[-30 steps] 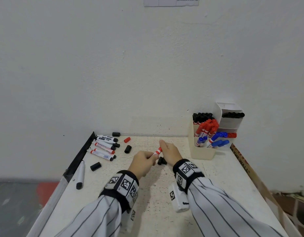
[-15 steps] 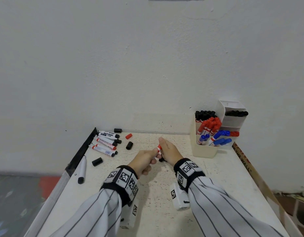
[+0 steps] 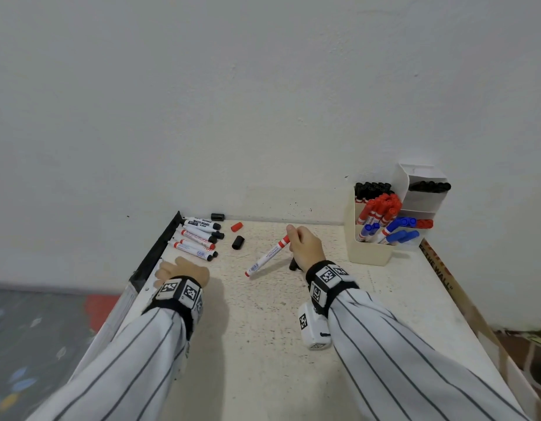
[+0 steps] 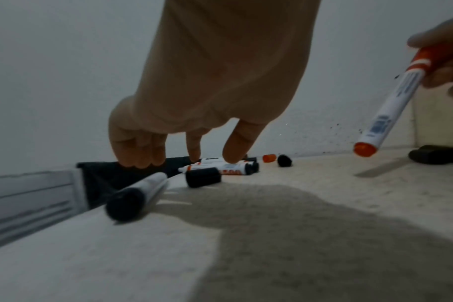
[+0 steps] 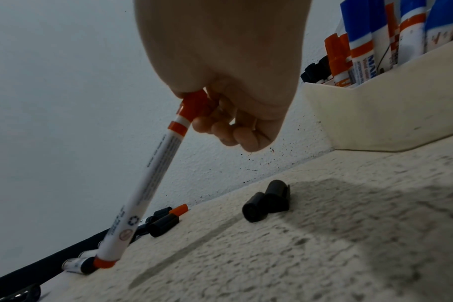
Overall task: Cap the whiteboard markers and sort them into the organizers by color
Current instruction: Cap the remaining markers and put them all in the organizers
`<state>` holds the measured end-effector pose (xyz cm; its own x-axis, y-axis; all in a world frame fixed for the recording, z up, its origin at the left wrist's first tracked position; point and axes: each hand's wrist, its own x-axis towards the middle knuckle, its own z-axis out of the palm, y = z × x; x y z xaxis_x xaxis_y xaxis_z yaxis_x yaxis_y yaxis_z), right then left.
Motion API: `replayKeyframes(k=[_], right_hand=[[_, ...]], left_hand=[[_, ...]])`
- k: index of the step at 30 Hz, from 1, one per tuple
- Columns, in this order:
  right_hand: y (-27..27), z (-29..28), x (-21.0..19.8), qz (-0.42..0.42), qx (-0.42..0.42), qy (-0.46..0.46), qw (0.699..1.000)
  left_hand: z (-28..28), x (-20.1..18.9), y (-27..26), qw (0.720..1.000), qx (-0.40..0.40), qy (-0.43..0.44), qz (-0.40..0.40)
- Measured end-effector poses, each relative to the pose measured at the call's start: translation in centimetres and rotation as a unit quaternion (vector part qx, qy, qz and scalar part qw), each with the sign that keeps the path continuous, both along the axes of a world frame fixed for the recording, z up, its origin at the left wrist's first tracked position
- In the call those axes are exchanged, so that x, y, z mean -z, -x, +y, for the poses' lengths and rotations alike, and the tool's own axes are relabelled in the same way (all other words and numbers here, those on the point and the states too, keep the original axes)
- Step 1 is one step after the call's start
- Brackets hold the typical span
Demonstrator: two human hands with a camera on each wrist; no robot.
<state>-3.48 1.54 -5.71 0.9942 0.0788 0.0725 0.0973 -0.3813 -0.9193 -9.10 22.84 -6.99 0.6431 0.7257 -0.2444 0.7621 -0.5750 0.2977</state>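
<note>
My right hand (image 3: 294,240) pinches a capped red marker (image 3: 264,258) by its cap end. The white barrel slants down to the left above the table, and in the right wrist view the right hand (image 5: 203,114) curls round the red cap. My left hand (image 3: 179,268) hovers by the table's left edge and holds nothing. In the left wrist view the left hand (image 4: 194,151) has its fingers hanging loosely over a black marker (image 4: 137,192) and a loose black cap (image 4: 203,176). Several uncapped markers (image 3: 199,238) lie in a pile at the back left.
A cream organizer (image 3: 368,253) and a white organizer (image 3: 421,202) with black, red and blue markers stand at the back right. A red cap (image 3: 236,226) and a black cap (image 3: 237,242) lie near the pile. Two black caps (image 5: 266,200) lie under my right hand. The wall is close behind.
My left hand has let go of the red marker and moved left to the table's edge. My right hand keeps the marker by its cap end.
</note>
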Motion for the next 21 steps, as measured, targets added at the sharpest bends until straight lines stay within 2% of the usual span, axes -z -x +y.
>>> replayKeyframes(k=[6,12,15,18,21], right_hand=[[0.2,0.5,0.3,0.004,0.015,-0.026,1.000],[0.3,0.1,0.3,-0.002,0.012,-0.026,1.000],[0.2,-0.1,0.2,0.007,0.012,-0.044,0.999],[0.3,-0.4,-0.2,-0.003,0.010,-0.027,1.000],[0.1,-0.5,-0.5,-0.021,0.013,-0.017,1.000]], left_hand=[[1.2,1.3,1.1,0.998,-0.013,-0.054,0.031],[2.8,2.1,1.4,0.999,-0.026,-0.020,0.032],[3.1,2.7,1.3,0.998,-0.053,0.003,-0.029],[2.4,2.1,1.3,0.982,-0.119,0.031,-0.147],[1.6,0.8,1.1,0.964,-0.103,0.084,-0.231]])
